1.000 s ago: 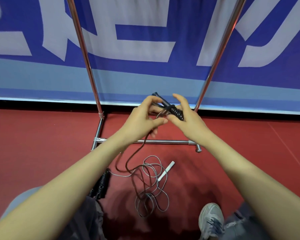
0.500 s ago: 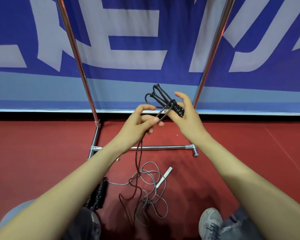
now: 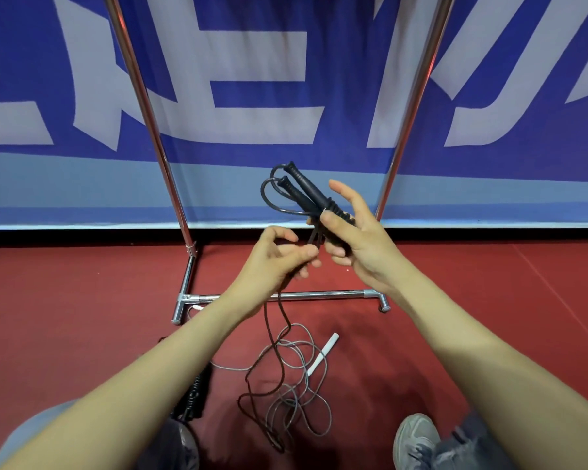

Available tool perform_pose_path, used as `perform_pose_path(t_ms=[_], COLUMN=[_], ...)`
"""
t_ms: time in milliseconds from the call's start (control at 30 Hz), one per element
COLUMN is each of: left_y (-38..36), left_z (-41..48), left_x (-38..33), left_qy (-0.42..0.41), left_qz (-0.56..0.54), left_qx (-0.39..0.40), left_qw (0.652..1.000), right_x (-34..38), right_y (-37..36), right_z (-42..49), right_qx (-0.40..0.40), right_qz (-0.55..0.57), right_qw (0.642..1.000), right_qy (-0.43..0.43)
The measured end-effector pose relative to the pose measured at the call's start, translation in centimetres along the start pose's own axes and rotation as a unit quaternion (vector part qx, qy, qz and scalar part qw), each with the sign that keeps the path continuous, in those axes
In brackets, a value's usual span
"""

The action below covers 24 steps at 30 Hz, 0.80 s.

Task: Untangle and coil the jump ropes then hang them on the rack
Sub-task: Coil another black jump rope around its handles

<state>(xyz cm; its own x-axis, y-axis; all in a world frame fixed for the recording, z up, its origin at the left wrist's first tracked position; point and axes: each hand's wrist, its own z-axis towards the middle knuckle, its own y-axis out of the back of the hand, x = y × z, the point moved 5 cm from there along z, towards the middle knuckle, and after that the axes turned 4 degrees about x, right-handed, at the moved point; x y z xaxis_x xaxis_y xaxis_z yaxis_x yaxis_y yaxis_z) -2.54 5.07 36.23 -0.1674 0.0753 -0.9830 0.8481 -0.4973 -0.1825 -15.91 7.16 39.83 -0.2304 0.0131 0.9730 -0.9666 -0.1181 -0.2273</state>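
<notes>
my right hand point(image 3: 364, 252) grips the two black handles point(image 3: 308, 195) of the dark jump rope side by side. the thumb is pressed across them, the lower fingers are curled under them, and only the forefinger stands out straight toward twelve o'clock. the handles jut from the grip toward eleven o'clock. from their tips the cord loops round and runs back into my palm, where turns of it are wound round the handles, mostly covered by my thumb.

my left hand point(image 3: 269, 262) sits just beside the right at its eight o'clock, pinching the black cord point(image 3: 267, 317) between thumb and fingertips. below the pinch the cord drops toward six o'clock onto the red floor point(image 3: 82, 317) and lies mixed in with a loose grey rope point(image 3: 297, 407). one white handle point(image 3: 324, 354) lies at that heap's one o'clock edge.

at the heap's nine o'clock a dark ribbed thing point(image 3: 197, 391) is largely hidden behind my left forearm. it may be another rope's handles, but i cannot tell.

the chrome rack point(image 3: 170, 184) stands beyond my hands, its base bar on the floor behind my wrists. its two uprights are cut off by the top edge, so the top of it is out of view. a blue and white banner point(image 3: 269, 79) fills the background. my shoe point(image 3: 416, 439) is at five o'clock, clipped by the bottom edge.
</notes>
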Motion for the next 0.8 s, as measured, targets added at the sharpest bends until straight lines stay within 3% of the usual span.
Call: perform_pose_path(t_ms=[200,433,533,633,800], left_y=[-0.1,2.9,4.1,4.3,5.2], left_z=[0.4,1.1,1.1,1.2,1.3], left_x=[0.3,-0.2,-0.9,-1.2,-1.8], left_qy=[0.035,0.004,-0.003,-0.008,-0.002], left_qz=[-0.064,0.096,0.107,0.129,0.199], left_qx=[0.018,0.000,0.000,0.004,0.035], left_qw=[0.997,0.995,0.994,0.992,0.979], right_x=[0.0,0.1,0.4,0.9,-0.1], right_y=[-0.2,0.9,0.9,0.1,-1.7], right_z=[0.3,0.4,0.3,-0.1,-1.3], right_qx=[-0.084,-0.107,-0.104,-0.060,0.142], right_qz=[0.056,0.030,-0.012,-0.030,-0.161], right_qw=[0.995,0.994,0.994,0.998,0.970], right_qy=[-0.002,-0.012,-0.007,-0.007,-0.116])
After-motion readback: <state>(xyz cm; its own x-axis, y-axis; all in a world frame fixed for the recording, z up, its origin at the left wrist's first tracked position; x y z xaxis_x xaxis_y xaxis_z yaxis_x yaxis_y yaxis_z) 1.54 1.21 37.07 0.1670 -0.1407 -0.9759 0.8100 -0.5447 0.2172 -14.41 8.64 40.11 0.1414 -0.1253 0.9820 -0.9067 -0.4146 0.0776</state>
